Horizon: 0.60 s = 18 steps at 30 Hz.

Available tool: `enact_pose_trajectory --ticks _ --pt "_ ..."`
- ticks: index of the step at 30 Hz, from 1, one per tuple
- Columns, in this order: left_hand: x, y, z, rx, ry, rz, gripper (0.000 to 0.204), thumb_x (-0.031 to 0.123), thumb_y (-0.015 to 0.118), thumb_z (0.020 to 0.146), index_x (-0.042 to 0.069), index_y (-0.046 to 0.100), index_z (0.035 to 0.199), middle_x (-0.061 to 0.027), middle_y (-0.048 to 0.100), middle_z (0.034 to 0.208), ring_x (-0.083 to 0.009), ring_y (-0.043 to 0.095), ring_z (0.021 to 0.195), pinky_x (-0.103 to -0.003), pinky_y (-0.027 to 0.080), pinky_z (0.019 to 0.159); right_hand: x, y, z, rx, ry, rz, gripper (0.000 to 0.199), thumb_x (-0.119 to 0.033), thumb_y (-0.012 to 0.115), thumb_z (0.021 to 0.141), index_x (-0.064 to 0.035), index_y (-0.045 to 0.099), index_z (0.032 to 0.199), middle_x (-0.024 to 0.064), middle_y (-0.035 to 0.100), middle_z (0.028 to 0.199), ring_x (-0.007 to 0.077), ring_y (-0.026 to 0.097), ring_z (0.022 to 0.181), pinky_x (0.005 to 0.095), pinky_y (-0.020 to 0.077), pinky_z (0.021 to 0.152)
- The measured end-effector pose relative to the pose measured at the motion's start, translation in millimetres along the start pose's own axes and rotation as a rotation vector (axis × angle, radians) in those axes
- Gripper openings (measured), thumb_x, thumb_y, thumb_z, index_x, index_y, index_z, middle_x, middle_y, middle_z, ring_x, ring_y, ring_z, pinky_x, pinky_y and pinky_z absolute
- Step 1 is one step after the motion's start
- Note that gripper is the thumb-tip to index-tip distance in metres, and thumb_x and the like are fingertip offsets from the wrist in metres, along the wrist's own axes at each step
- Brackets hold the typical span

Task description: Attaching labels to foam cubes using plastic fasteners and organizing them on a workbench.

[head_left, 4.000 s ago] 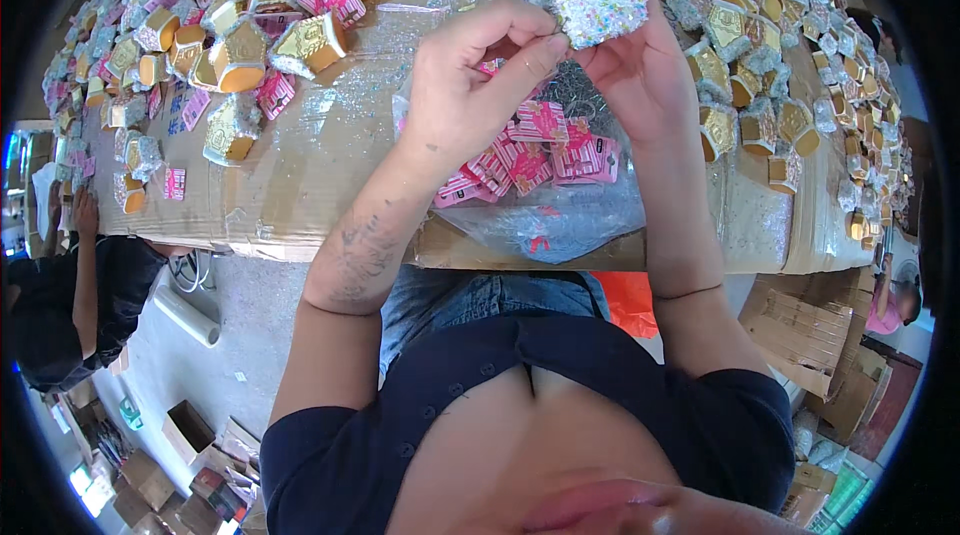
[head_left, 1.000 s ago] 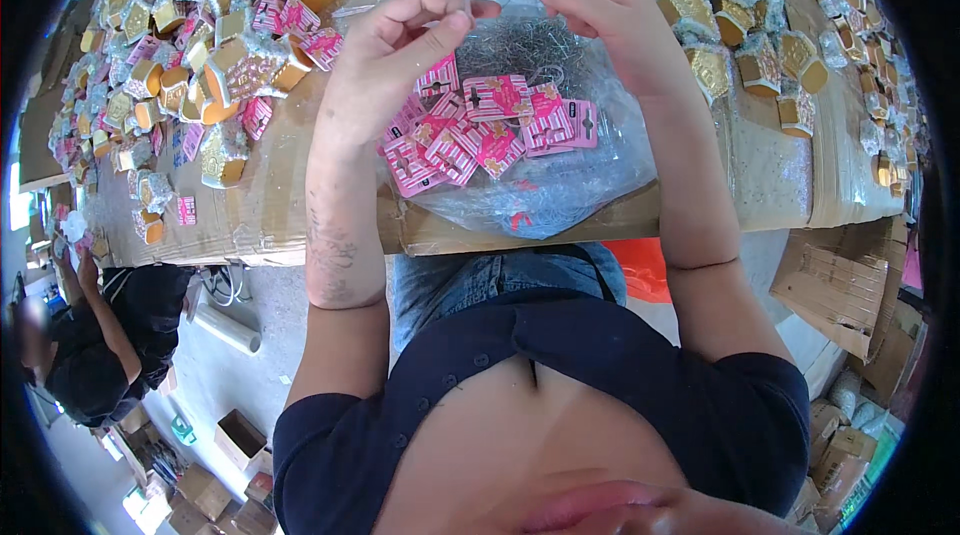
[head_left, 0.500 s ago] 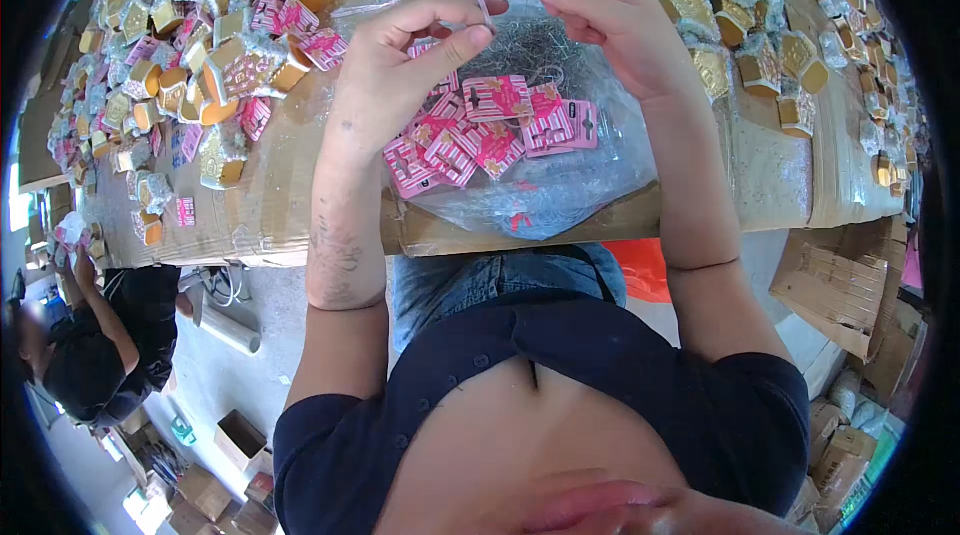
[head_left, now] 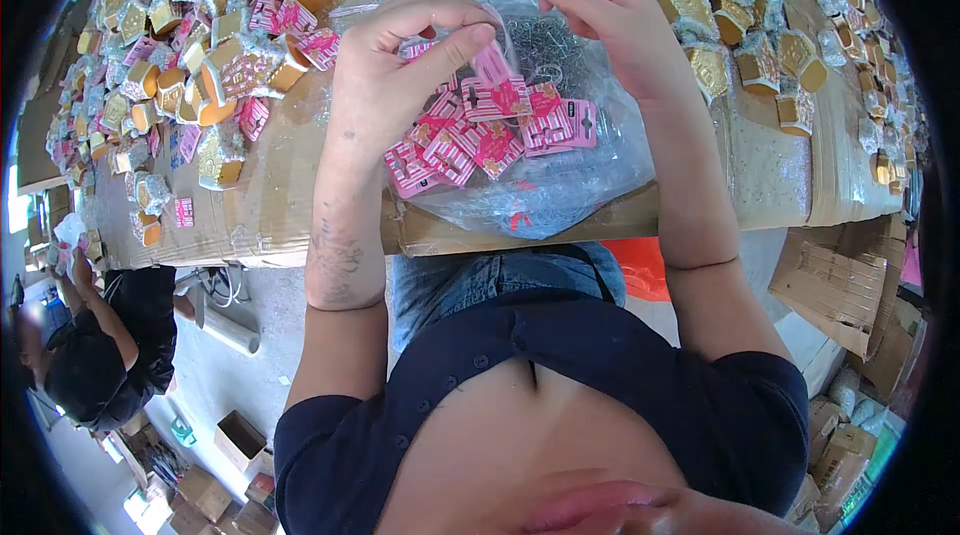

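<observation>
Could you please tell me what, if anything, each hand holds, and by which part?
The left hand pinches a pink card, apparently near its upper edge; whether the right hand holds anything small cannot be told.

Bright, diffuse light fills the frame, flaring white at far left. The clear bag (head_left: 612,170) shines softly; a pink card (head_left: 491,65), upper centre, is blurred. Fisheye distortion curves the table (head_left: 262,210) toward black corners.
</observation>
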<state>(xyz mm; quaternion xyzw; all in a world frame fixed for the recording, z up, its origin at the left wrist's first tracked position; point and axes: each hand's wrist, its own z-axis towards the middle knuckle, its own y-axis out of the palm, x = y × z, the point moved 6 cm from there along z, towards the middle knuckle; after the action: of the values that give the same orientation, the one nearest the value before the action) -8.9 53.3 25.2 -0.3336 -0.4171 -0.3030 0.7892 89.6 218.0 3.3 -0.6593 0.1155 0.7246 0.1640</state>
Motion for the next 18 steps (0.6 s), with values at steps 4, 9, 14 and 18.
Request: enact_pose_trajectory --ticks 4,9,14,18 --pt "1.1 0.7 0.4 -0.002 -0.004 0.005 0.009 0.005 0.072 0.083 0.001 0.072 0.091 -0.007 0.072 0.093 -0.0158 0.067 0.09 -0.028 0.05 0.084 -7.0 4.9 -3.5 0.018 -0.134 -0.062 0.02 -0.019 0.066 0.091 -0.0078 0.067 0.107 -0.0067 0.06 0.091 0.0003 0.047 0.075 0.0167 0.0344 0.064" --pt "1.1 0.8 -1.2 0.009 -0.022 0.008 0.009 0.005 0.072 0.082 0.002 0.072 0.09 -0.0063 0.072 0.091 -0.0151 0.066 0.085 -0.028 0.05 0.081 -13.6 11.2 -6.2 -0.021 -0.194 -0.45 0.02 -0.017 0.07 0.088 -0.0073 0.068 0.105 -0.0059 0.06 0.096 0.0017 0.045 0.077 0.0182 0.0361 0.067" --pt "-6.1 0.2 -3.4 0.015 -0.107 0.0 0.008 0.006 0.072 0.082 0.001 0.071 0.089 -0.0048 0.07 0.088 -0.0132 0.062 0.079 -0.027 0.048 0.075 -23.7 16.5 -9.1 -0.005 -0.376 -0.442 0.016 -0.018 0.069 0.087 -0.0078 0.069 0.1 -0.0024 0.062 0.09 0.006 0.05 0.073 0.0214 0.0377 0.063" --pt "5.1 4.3 -2.3 -0.001 -0.017 0.224 0.013 0.006 0.072 0.081 0.003 0.069 0.093 -0.0043 0.069 0.085 -0.0115 0.058 0.075 -0.026 0.046 0.071 -9.7 25.6 -8.1 -0.015 -0.226 -0.368 0.016 -0.018 0.068 0.086 -0.0085 0.07 0.098 0.0018 0.065 0.08 0.0094 0.056 0.071 0.0244 0.042 0.065"
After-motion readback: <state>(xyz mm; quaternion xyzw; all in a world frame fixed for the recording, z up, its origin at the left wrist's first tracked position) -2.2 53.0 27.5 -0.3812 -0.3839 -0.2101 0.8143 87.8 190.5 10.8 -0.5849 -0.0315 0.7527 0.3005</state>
